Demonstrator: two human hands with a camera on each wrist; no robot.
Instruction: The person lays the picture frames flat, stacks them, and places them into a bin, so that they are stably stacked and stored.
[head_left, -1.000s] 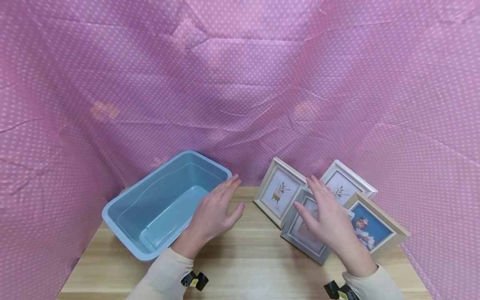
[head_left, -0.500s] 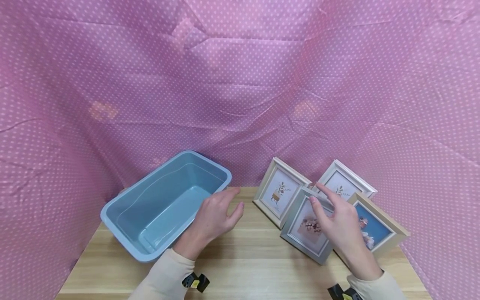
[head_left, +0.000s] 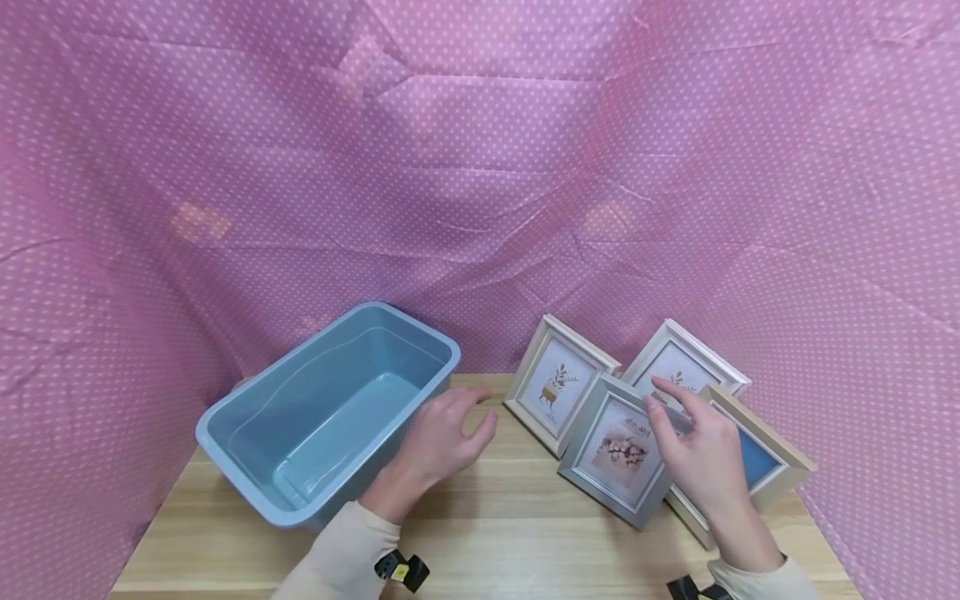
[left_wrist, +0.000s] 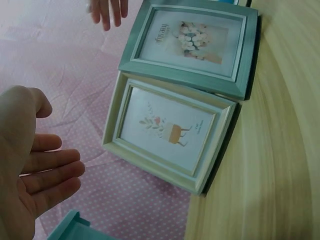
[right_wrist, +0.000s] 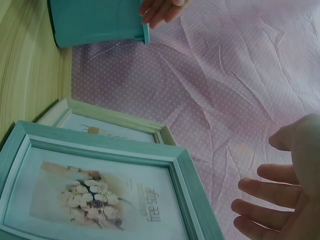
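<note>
Gray floral photo frame (head_left: pixel 619 457) is sitting at right among three other frames (head_left: pixel 555 390).
Right hand (head_left: pixel 705 454) is hovering beside it, left hand (head_left: pixel 442 435) beside the blue tub (head_left: pixel 315 379); both gripping nothing, fingers loosely extended.

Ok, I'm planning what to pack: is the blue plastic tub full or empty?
Looks empty: the head view shows the blue plastic tub with its visible floor and walls bare.

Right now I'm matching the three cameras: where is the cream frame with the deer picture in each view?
Head: cream frame, below and right of centre, leftmost of four.
Left wrist: cream frame, around the middle.
Right wrist: cream frame, left of centre, partly hidden.
Shared landmark: bouquet frame, next to it throughout.
</note>
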